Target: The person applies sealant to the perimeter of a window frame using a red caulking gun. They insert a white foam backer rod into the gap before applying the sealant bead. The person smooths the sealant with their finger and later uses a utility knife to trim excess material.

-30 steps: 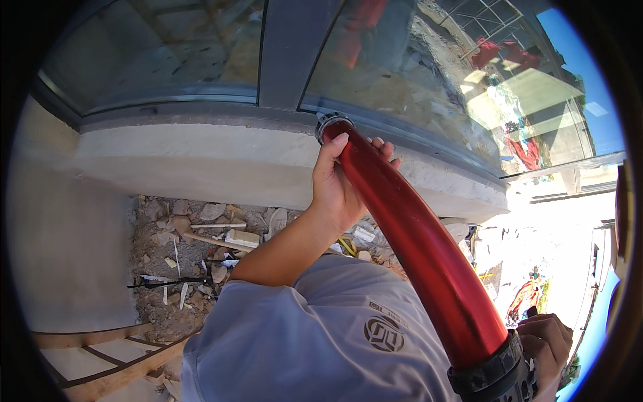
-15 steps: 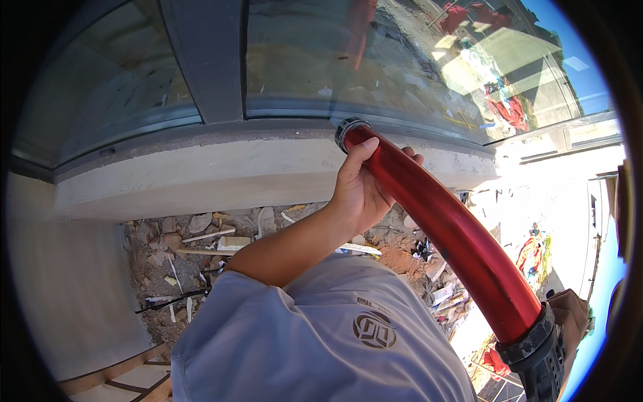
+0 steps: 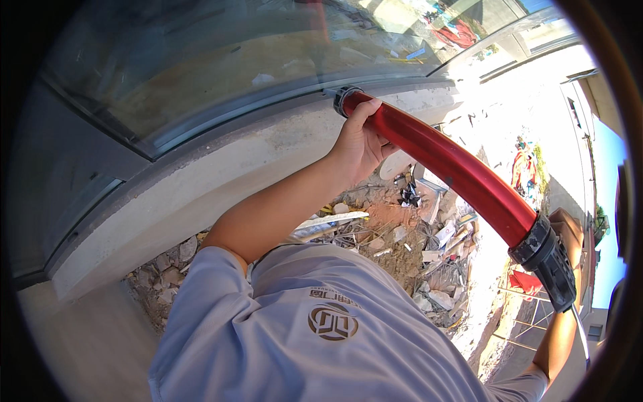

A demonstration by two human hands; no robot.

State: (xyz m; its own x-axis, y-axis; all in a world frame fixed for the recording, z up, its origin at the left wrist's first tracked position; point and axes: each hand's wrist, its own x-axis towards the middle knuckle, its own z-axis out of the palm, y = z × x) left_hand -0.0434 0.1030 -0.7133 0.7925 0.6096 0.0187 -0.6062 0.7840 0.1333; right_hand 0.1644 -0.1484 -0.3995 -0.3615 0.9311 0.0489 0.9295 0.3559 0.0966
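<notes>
A caulking gun point(image 3: 445, 164) with a long red barrel and black end caps slants across in front of me. My left hand point(image 3: 362, 141) is closed round the barrel just behind its front cap, thumb on top. The pale nozzle point(image 3: 328, 91) points at the lower edge of the window glass point(image 3: 221, 74); whether it touches is too small to tell. At the rear, my right hand point(image 3: 568, 231) is closed behind the black back end, its fingers largely hidden by it. A thin metal rod point(image 3: 581, 331) sticks out from that end.
A pale concrete sill point(image 3: 221, 157) runs below the window frame. Beneath it lies rubble point(image 3: 385, 234) with broken stones, sticks and scraps. Red cloth point(image 3: 526, 281) and a metal frame are at lower right, beside a sunlit strip of ground.
My view has turned and shifted rightward along the window. The gun's rear end and my right hand have risen in view, and my right forearm now shows. Both hands keep their grip.
</notes>
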